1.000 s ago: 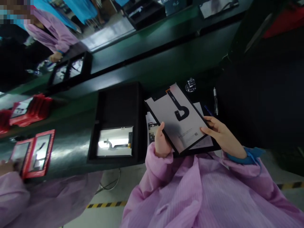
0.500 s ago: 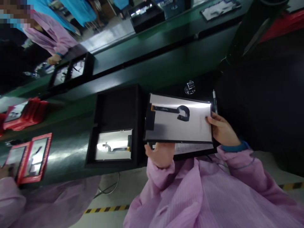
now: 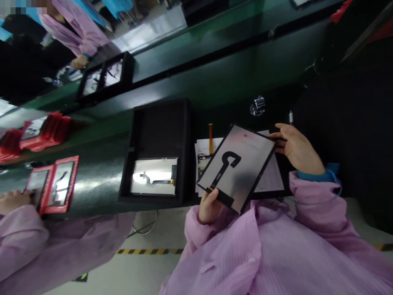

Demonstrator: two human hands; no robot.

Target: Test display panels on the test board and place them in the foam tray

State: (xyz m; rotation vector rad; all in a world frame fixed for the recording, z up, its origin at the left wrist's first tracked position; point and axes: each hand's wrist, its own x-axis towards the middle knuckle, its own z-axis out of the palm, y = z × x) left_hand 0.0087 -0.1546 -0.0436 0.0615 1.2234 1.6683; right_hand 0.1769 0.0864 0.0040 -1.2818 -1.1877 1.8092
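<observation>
Grey rectangular display panel (image 3: 238, 166) was pinched only by left hand (image 3: 210, 205) at 7 o'clock; right hand (image 3: 296, 147), open, barely touched it, so it could've slipped.

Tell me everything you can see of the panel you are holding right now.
The panel is a thin, flat rectangle with a dull grey, metallic-looking face and dark edges. A black ribbon cable lies on that face, hooked at its upper end and running down to the lower left corner. The panel is tilted, turned diagonally, above sheets of paper on the bench. The left hand grips its lower left corner; the right hand is open at its upper right corner, contact unclear.
</observation>
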